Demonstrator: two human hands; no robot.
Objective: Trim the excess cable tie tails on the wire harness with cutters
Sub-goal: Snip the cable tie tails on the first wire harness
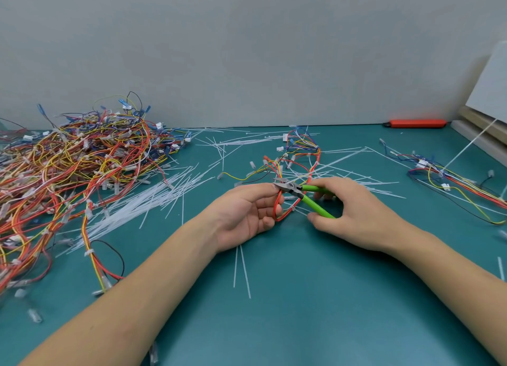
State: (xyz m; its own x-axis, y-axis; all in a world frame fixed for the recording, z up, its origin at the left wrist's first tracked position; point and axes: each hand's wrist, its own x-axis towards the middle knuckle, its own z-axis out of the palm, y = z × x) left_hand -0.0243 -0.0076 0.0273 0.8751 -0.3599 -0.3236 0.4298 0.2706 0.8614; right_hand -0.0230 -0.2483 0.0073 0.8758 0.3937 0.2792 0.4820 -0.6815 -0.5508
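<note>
Two bare hands work at the centre of the frame, with one pair of cutters between them. The left hand (248,213) lies palm-up, its fingers curled round a red loop of the wire harness (297,170), pinching the wires near the fingertips. The right hand (356,214) is wrapped round the two green handles of the cutters (304,194), thumb under the lower handle and fingers over the upper one. The metal cutting head points toward the left of the frame and sits just beside the left fingertips, right at the red wires; whether the blades are parted or closed is too blurred to tell. The harness loop runs from the left grip upward in the frame, spreading into red, yellow, blue and black wires with white connectors.

Three loose white cable tie tails (241,266) lie in the lower centre, below the left wrist. Many more ties (153,201), too many to count, are scattered left of centre and behind the hands. A large tangled pile of harnesses (71,168) fills the left side. One further harness (450,179) lies at the right edge.

The surface (315,297) is teal green. At its far edge, upper right, lies one orange-handled tool (417,123) against a plain grey wall (247,50).
</note>
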